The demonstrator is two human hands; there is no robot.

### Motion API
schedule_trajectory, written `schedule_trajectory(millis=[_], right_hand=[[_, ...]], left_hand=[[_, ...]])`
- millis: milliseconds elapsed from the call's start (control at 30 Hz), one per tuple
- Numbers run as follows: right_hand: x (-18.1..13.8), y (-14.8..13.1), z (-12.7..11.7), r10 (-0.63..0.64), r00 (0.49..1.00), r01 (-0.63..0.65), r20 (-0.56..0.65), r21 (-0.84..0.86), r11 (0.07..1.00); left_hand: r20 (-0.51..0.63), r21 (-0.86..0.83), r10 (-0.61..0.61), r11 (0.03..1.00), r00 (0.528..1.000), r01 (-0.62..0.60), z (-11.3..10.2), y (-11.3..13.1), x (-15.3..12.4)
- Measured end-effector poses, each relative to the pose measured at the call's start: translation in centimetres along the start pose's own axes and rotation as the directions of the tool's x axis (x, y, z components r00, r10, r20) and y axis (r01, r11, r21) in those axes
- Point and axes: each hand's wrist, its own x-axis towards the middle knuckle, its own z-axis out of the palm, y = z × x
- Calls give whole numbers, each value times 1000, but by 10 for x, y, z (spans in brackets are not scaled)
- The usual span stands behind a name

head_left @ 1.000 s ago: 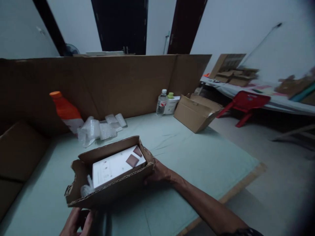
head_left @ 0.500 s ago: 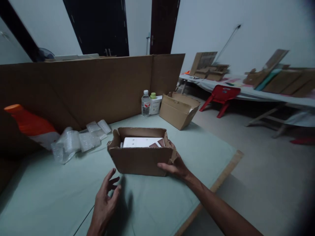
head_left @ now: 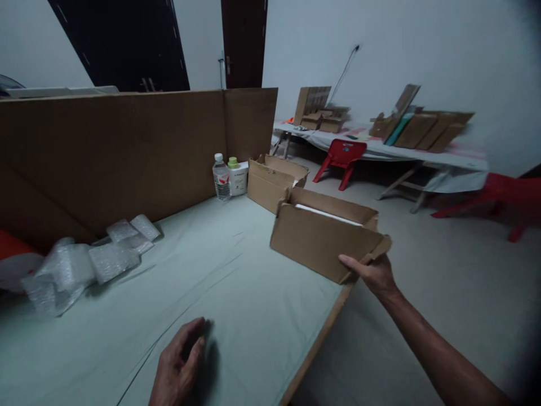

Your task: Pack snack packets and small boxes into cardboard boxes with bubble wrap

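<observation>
My right hand [head_left: 374,275] grips the right end of an open-topped cardboard box [head_left: 321,239], thumb on its near wall and the other fingers hidden behind. The box is by the table's right edge, slightly turned; a strip of something white [head_left: 327,214] shows inside it. Just behind stands a second open cardboard box [head_left: 266,185], partly covered by the first. Near the front of the table, my left hand [head_left: 180,361] hovers with fingers loosely bent, thumb apart from them, holding nothing.
A water bottle [head_left: 221,179] and a white bottle with a green cap [head_left: 238,177] stand before the cardboard partition [head_left: 139,152]. Bubble wrap pieces [head_left: 114,260] lie at left, beside an orange-and-white container [head_left: 17,262]. A red chair [head_left: 341,158] stands by another table beyond.
My right hand has carried the box rightward to the table edge, next to the second box. My left hand stays low, its fingers more curled. The view has turned right.
</observation>
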Motion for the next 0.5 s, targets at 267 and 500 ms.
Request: schedule_trajectory(millis=[267, 500], right_hand=[[45, 24, -29, -33, 990, 31, -134, -18, 999], [46, 28, 8, 26, 990, -56, -141, -216, 975]], left_hand=[[-36, 28, 29, 999, 999, -28, -4, 2, -16], [-65, 29, 36, 999, 997, -35, -10, -3, -35]])
